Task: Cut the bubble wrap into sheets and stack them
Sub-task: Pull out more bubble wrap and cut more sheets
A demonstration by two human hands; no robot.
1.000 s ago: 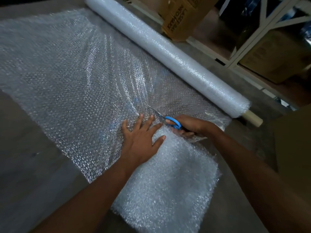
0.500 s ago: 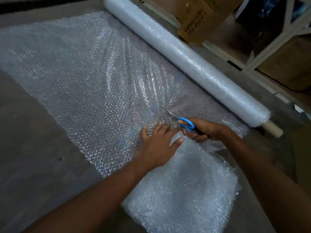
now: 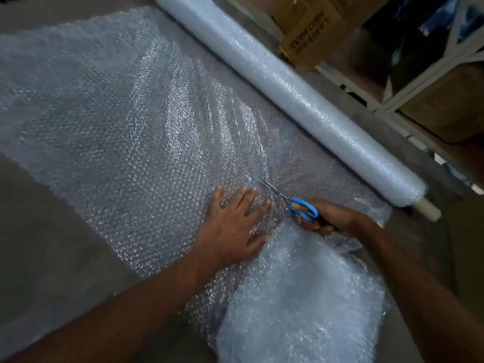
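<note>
Clear bubble wrap sheet (image 3: pixel 125 127) is spread flat on the grey floor (image 3: pixel 47 231), unrolled from the long white bubble wrap roll (image 3: pixel 288 87) lying along its far edge. The left hand (image 3: pixel 233 226) is pressed flat on the sheet, fingers straight and spread, just beside the cut line. Blue-handled scissors (image 3: pixel 301 206) are gripped by the right hand (image 3: pixel 330 218), fingers curled through the loops; blades appear slightly parted, though blur makes this uncertain. The wrap should be kept taut near the blades and the cut run parallel to the roll. A whitish pile of cut bubble wrap sheets (image 3: pixel 301 297) lies nearest the camera. Brown cardboard boxes (image 3: pixel 309 35) and a white metal rack (image 3: pixel 419 82) are seen behind the roll.
</note>
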